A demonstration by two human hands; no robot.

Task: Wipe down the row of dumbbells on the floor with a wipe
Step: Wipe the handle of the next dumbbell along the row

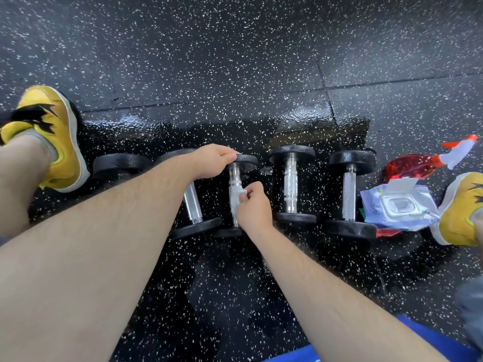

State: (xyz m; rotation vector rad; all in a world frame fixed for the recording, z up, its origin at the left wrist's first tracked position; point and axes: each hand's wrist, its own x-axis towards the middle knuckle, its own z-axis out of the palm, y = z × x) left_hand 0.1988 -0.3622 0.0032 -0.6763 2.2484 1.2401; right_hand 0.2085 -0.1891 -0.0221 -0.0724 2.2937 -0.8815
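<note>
Several black dumbbells with chrome handles lie in a row on the speckled black floor. My left hand (213,161) grips the far head of the middle dumbbell (245,161). My right hand (252,205) pinches a white wipe (236,198) wrapped around that dumbbell's chrome handle. To its left lies a dumbbell (193,205) partly hidden under my left forearm, and the leftmost one (119,164) shows only its far head. Two more dumbbells (291,184) (349,194) lie to the right, untouched.
A pack of wipes (400,205) with its lid flipped open rests at the right end of the row. Behind it lies a red spray bottle (418,165) with a white nozzle. My yellow shoes (56,137) (462,207) flank the row. The floor around looks wet.
</note>
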